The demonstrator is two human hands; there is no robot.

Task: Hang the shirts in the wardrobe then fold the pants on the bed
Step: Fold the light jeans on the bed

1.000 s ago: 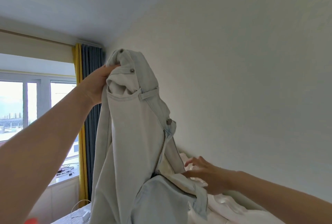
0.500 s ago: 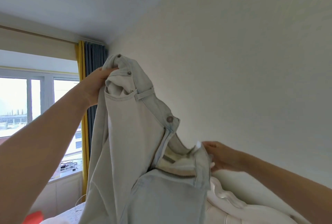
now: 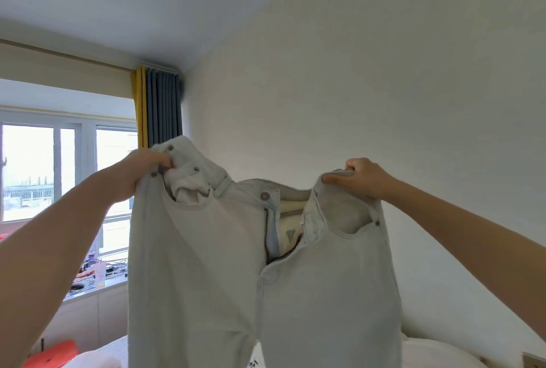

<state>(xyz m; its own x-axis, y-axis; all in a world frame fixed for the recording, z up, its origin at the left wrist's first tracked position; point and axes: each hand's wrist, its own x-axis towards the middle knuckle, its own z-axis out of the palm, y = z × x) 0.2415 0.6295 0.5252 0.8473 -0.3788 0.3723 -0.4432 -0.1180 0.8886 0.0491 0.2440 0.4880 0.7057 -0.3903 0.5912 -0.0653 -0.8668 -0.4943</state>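
A pair of pale, washed-out denim pants point(image 3: 212, 264) hangs spread out in front of me, front side facing me, fly unzipped and button undone. My left hand point(image 3: 139, 172) grips the waistband at its left corner. My right hand point(image 3: 362, 177) pinches the waistband at its right corner. Both legs hang straight down past the bottom of the frame. White bedding point(image 3: 434, 353) on the bed shows low behind the pants.
A plain white wall point(image 3: 384, 101) stands close on the right. A window point(image 3: 59, 172) with a yellow and grey curtain point(image 3: 156, 107) lies to the left, above a sill cluttered with cables point(image 3: 97, 273). An orange object point(image 3: 51, 353) sits at the bottom left.
My right hand rose from the bedding, took the waistband's right corner and pulled it out to the right. The pants went from bunched under my left hand to spread wide between both hands.
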